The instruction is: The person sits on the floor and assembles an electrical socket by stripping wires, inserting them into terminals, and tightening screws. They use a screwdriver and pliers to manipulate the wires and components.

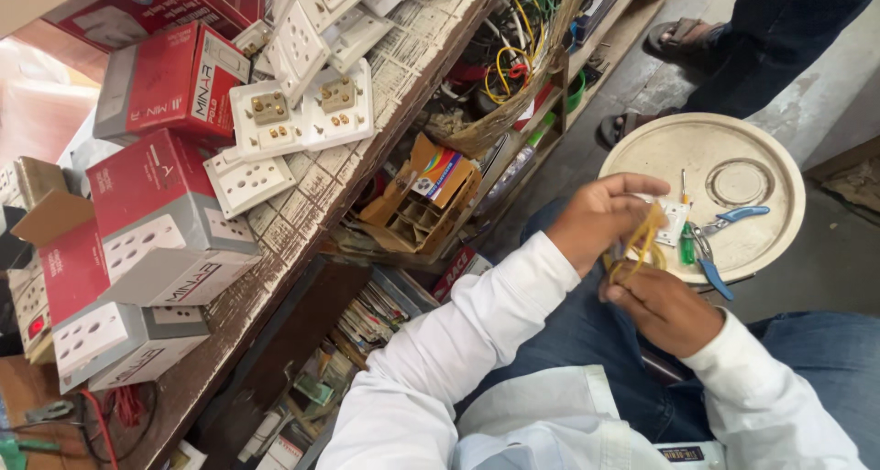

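Left hand (600, 221) and right hand (662, 307) both pinching yellow wire (642, 241) over white lid (779, 158). Pliers (720, 241) lying idle; white socket plate (672, 221) apparently still unwired.

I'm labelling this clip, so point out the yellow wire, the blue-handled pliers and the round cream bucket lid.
Yellow wire (644, 236), head view, on the strands between both hands.
Blue-handled pliers (744, 214), head view, on the upper blue handle.
Round cream bucket lid (779, 172), head view, on its bare right rim.
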